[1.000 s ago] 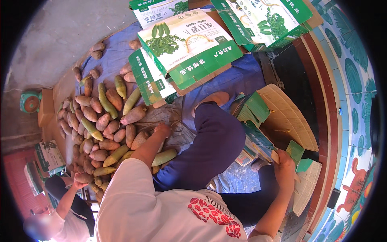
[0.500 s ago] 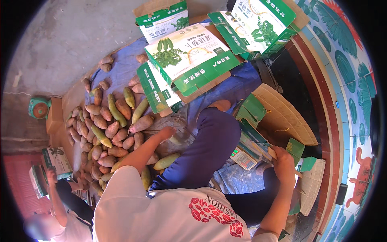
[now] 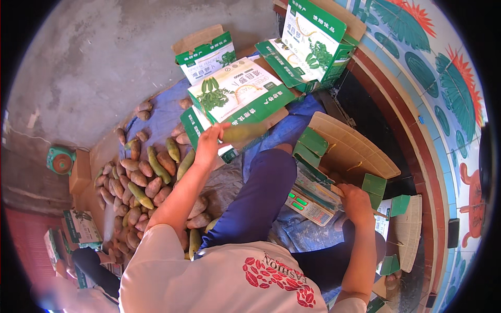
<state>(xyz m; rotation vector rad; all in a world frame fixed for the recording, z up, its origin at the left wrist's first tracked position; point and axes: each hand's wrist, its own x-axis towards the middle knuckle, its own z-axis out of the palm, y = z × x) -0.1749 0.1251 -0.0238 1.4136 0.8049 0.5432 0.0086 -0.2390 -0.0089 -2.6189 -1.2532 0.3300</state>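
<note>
A green radish (image 3: 241, 132), smeared by motion, is gripped in my left hand (image 3: 211, 140) and sticks out to the right, in front of the closed white-and-green carton (image 3: 237, 83). On my right side, my right hand (image 3: 356, 201) has its fingers closed on the edge of an open carton (image 3: 360, 146), whose brown flap stands up at the far side. Beside that carton's near wall is a digital scale (image 3: 308, 207) with lit green displays. How deep the carton is filled is hidden from here.
A pile of sweet potatoes (image 3: 151, 186) mixed with green radishes (image 3: 157, 166) spreads over a blue tarp (image 3: 141, 122) at left. More cartons (image 3: 315, 47) stand at the back. A co-worker's arm (image 3: 96, 266) shows at lower left; a tiled wall (image 3: 443, 94) bounds the right.
My left hand has risen from beside the pile, moving away from me to the front of the closed carton, with the radish in it. My right hand stays on the open carton.
</note>
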